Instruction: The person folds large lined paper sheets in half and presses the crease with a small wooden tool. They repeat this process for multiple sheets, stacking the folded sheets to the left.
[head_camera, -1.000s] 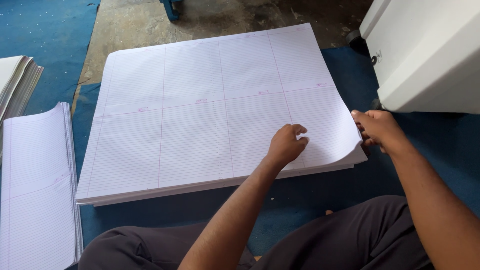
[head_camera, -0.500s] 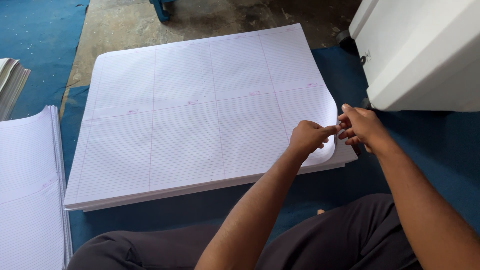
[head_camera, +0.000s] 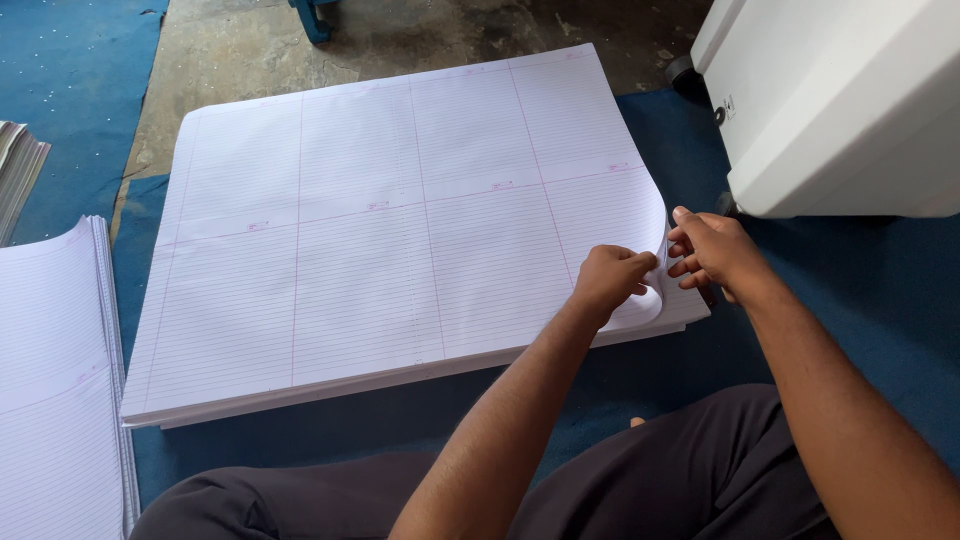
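Nearest, the person's dark trousers (head_camera: 640, 480) fill the bottom edge, both forearms reaching out over them. The left hand (head_camera: 610, 280) pinches the curled near-right corner of the top sheet (head_camera: 650, 235), fingers closed on the paper. The right hand (head_camera: 715, 255) sits just beside it at the same lifted corner, fingertips touching the sheet's edge; a firm grasp cannot be told. The corner belongs to a big stack of ruled paper (head_camera: 380, 240) lying on a blue mat (head_camera: 880, 300). Another paper pile (head_camera: 55, 370) lies near left. A white machine (head_camera: 840, 100) stands far right, bare concrete floor (head_camera: 430, 35) beyond.
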